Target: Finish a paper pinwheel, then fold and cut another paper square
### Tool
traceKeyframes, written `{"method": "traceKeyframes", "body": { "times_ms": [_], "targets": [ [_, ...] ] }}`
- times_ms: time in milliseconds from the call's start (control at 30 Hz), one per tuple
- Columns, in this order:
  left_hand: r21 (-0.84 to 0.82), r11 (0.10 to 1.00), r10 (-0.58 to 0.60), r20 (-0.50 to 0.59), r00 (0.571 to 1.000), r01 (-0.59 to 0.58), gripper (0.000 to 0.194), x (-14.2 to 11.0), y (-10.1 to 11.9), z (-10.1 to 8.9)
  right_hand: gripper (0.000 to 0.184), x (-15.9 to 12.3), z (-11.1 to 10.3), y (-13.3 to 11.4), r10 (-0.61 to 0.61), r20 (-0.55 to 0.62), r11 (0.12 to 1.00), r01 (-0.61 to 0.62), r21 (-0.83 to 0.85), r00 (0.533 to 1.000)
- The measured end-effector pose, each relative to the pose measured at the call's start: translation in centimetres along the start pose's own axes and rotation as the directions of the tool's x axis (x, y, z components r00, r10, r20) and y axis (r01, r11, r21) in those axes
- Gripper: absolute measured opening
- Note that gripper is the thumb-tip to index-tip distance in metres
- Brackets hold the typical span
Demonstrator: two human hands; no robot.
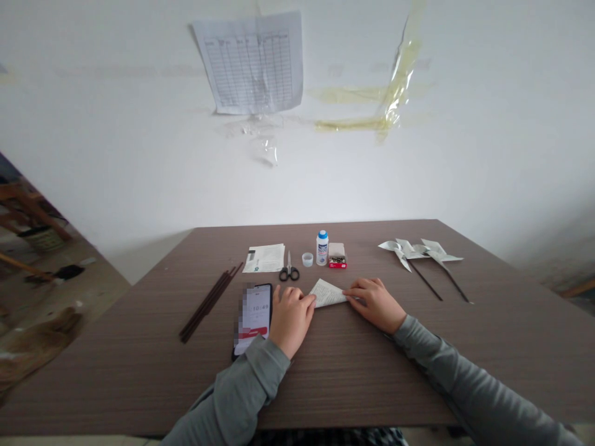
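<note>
A sheet of printed paper folded into a triangle (pixel 329 293) lies on the table between my hands, its peak pointing away from me. My left hand (pixel 292 316) pinches its left corner with thumb and fingers. At the right corner, my right hand (pixel 377 303) has its fingertips closed on the paper. Just left of my left hand lies a phone (pixel 255 313) with a timer on its screen. Beyond the paper are black-handled scissors (pixel 289 271), a small clear cup (pixel 307 259), a white bottle with a blue cap (pixel 322 249) and a red box of small pins (pixel 338 256).
Several dark brown sticks (pixel 209 303) lie on the left of the wooden table (pixel 353 384). Flat paper sheets (pixel 264 258) rest behind the phone. Paper pinwheels (pixel 402 249) on dark sticks lie at the right. A printed chart (pixel 253 65) is taped to the wall.
</note>
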State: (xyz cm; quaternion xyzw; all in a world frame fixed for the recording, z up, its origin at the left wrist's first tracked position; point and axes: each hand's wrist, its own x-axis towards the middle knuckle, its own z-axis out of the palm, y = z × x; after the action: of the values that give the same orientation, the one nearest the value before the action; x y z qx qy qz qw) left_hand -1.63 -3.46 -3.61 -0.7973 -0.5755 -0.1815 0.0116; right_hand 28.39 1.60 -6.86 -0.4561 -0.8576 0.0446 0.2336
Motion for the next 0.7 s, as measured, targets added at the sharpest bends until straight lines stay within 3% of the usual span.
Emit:
{"method": "traceKeyframes", "body": {
  "times_ms": [267, 700],
  "targets": [
    [-0.004, 1.0, 0.011, -0.047, 0.999, -0.011, 0.029, 0.1, -0.5, 0.5, 0.029, -0.1, -0.2, -0.2, 0.022, -0.002, 1.0, -0.022, -0.015, 1.0],
    [0.009, 0.998, -0.07, 0.003, 0.998, 0.07, 0.027, 0.3, 0.6, -0.1, 0.03, -0.5, 0.0, -1.0, -0.029, -0.049, 0.986, 0.021, -0.163, 0.998]
  ]
}}
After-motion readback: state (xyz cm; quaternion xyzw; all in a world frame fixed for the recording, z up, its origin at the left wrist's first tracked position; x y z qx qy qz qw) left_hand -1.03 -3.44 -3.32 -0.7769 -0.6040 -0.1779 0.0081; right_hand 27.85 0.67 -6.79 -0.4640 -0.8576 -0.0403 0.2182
